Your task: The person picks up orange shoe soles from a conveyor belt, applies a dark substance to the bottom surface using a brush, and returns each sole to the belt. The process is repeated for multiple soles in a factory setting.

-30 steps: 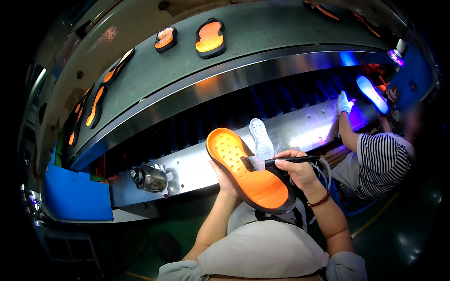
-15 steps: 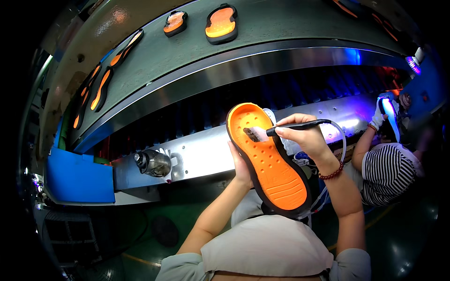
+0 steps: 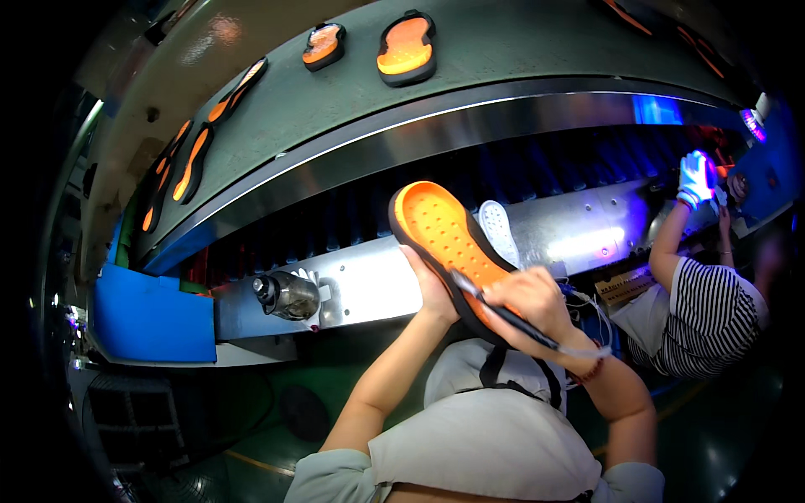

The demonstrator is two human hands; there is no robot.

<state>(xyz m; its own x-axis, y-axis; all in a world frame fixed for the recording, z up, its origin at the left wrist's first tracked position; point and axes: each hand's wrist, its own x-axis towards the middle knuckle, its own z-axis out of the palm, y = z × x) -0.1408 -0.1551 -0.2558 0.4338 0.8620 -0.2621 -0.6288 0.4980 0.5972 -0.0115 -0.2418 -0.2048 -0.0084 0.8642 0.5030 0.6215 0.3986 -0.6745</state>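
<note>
My left hand grips an orange shoe sole with a black rim by its left edge, tilted upright before me. The sole's dimpled orange inside faces me. My right hand is closed around the black handle of a brush, from which a thin clear tube trails. The brush's tip lies at the black rim on the left side of the sole, partly blurred by motion. The sole's lower end is hidden behind my right hand. A white perforated insole-shaped piece rests just behind the sole.
A green conveyor belt carries several orange-and-black soles. Below it runs a metal ledge with a dark bottle. At right, a co-worker in a striped top raises a gloved hand near a glowing lamp.
My right hand and brush have moved from the sole's inner upper part down to its left rim. The sole has turned slightly and shifted left. The co-worker's gloved hand has risen.
</note>
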